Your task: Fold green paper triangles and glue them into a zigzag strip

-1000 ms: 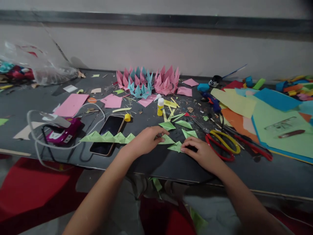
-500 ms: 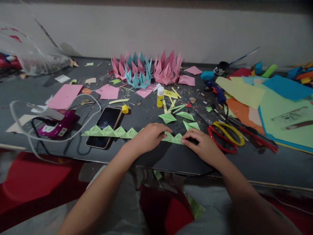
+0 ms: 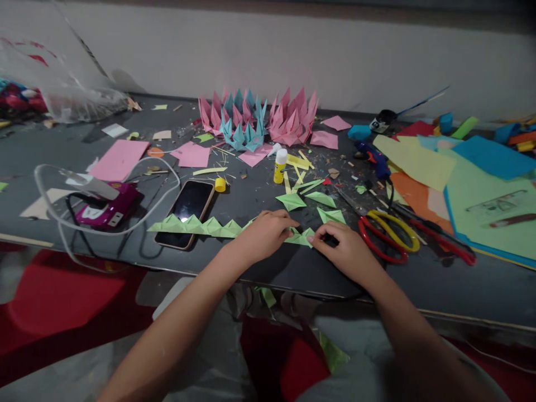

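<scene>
A long strip of joined, folded green paper pieces (image 3: 192,224) runs across the table, its left part lying over a phone (image 3: 196,198). Over the strip's right part bends my left hand (image 3: 271,231), its fingertips pressing on the paper and hiding a stretch of it. My right hand (image 3: 344,245) is closed at the strip's right end, thumb and index finger pinching the edge. Just beyond my hands lie three loose folded green pieces, one (image 3: 291,201) behind my left hand and another (image 3: 331,215) by my right fingers. An uncapped glue stick (image 3: 280,166) stands upright behind them.
Red and yellow-handled scissors (image 3: 383,237) lie right of my right hand, beside pliers-like red handles (image 3: 448,237) and coloured paper sheets (image 3: 489,195). Pink and blue folded-paper rings (image 3: 293,120) stand at the back. A purple power adapter (image 3: 111,206) with looping cables sits left.
The camera view has shifted slightly, so the table things appear a little further right. Both hands stay at the strip's right part, with barely any movement.
</scene>
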`<state>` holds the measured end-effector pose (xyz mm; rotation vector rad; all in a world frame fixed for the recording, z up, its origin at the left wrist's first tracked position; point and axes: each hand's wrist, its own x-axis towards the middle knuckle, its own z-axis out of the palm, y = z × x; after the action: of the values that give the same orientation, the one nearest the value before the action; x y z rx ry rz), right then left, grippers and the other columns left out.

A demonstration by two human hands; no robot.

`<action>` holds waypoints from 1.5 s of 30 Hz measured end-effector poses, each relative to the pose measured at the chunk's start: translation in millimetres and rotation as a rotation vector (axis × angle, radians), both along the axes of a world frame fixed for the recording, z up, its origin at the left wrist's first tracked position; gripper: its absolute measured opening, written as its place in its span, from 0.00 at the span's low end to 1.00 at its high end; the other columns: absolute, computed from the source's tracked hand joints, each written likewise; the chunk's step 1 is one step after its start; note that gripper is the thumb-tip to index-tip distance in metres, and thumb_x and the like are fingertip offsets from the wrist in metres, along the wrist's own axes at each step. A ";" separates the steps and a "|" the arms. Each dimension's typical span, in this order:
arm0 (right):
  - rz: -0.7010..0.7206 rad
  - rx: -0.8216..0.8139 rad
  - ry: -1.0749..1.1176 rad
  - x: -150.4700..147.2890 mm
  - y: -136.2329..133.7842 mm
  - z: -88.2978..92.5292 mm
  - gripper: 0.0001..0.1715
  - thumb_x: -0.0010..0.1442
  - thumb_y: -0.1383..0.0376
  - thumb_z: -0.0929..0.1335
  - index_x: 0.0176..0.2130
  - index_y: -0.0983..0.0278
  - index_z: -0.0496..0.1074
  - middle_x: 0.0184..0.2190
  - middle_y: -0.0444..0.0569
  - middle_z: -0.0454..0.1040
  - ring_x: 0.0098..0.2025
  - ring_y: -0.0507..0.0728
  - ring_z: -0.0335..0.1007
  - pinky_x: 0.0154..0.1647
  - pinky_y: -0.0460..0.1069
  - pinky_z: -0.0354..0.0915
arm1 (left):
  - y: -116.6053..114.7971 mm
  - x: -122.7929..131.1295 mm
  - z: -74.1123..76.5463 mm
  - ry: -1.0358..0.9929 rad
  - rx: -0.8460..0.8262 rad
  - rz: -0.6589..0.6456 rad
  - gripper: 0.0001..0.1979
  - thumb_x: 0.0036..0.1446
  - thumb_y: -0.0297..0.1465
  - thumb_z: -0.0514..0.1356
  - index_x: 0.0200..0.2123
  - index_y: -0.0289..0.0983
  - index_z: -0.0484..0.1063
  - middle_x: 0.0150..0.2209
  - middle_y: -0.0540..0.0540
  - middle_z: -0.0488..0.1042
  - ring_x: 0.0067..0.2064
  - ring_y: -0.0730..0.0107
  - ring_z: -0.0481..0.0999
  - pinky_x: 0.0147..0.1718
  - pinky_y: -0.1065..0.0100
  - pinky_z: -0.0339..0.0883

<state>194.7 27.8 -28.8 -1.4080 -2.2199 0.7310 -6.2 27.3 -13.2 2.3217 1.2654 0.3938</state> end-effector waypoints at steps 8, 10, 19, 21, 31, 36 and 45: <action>0.032 0.057 0.055 -4.7 -1.7 -3.1 0.09 0.55 0.59 0.65 0.28 0.61 0.69 0.27 0.46 0.70 0.34 0.56 0.66 0.36 0.50 0.59 | -4.7 2.4 -3.5 -0.047 0.023 0.046 0.11 0.56 0.22 0.54 0.42 0.35 0.70 0.41 0.45 0.73 0.43 0.66 0.72 0.43 0.64 0.62; 0.054 0.056 0.065 -5.4 -1.2 -4.2 0.09 0.56 0.60 0.65 0.27 0.61 0.69 0.26 0.46 0.70 0.33 0.56 0.66 0.35 0.49 0.59 | -5.0 2.5 -4.7 -0.047 0.033 0.028 0.10 0.57 0.22 0.53 0.41 0.35 0.70 0.40 0.46 0.73 0.43 0.66 0.72 0.44 0.64 0.62; 0.052 0.105 0.024 -8.8 -0.2 -6.0 0.11 0.55 0.60 0.65 0.25 0.62 0.67 0.23 0.45 0.70 0.30 0.55 0.65 0.32 0.49 0.58 | -5.9 4.1 -3.3 0.008 0.029 0.012 0.10 0.57 0.22 0.54 0.42 0.35 0.71 0.41 0.44 0.72 0.44 0.65 0.72 0.45 0.64 0.61; 0.050 0.111 0.024 -9.6 -0.2 -5.7 0.11 0.55 0.60 0.65 0.24 0.61 0.67 0.22 0.45 0.69 0.29 0.56 0.65 0.32 0.49 0.58 | -6.1 4.7 -4.1 0.015 0.034 0.013 0.11 0.57 0.22 0.54 0.42 0.34 0.71 0.41 0.44 0.73 0.44 0.65 0.72 0.45 0.64 0.61; 0.050 0.123 0.018 -9.6 -0.2 -8.7 0.11 0.56 0.60 0.65 0.24 0.62 0.67 0.23 0.45 0.70 0.29 0.55 0.65 0.31 0.48 0.57 | -7.5 7.3 -4.8 0.023 0.048 0.022 0.11 0.57 0.21 0.53 0.41 0.33 0.71 0.40 0.44 0.72 0.43 0.65 0.72 0.43 0.67 0.62; 0.050 0.127 0.032 -9.9 -1.1 -8.7 0.11 0.56 0.60 0.65 0.25 0.62 0.67 0.23 0.45 0.70 0.29 0.55 0.66 0.32 0.48 0.58 | -8.4 8.9 -5.3 0.006 0.038 0.044 0.11 0.57 0.21 0.53 0.41 0.34 0.71 0.41 0.43 0.72 0.43 0.65 0.73 0.43 0.66 0.63; 0.047 0.112 0.039 -10.3 0.2 -8.1 0.12 0.57 0.59 0.64 0.25 0.61 0.67 0.24 0.46 0.71 0.30 0.56 0.67 0.32 0.49 0.58 | -7.2 11.9 -9.5 -0.049 0.045 0.083 0.09 0.55 0.21 0.53 0.37 0.34 0.71 0.38 0.45 0.75 0.41 0.64 0.74 0.42 0.66 0.62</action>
<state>184.4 28.0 -36.9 -1.2813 -2.2338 0.6343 5.7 20.1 -22.7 2.2877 1.3451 0.5093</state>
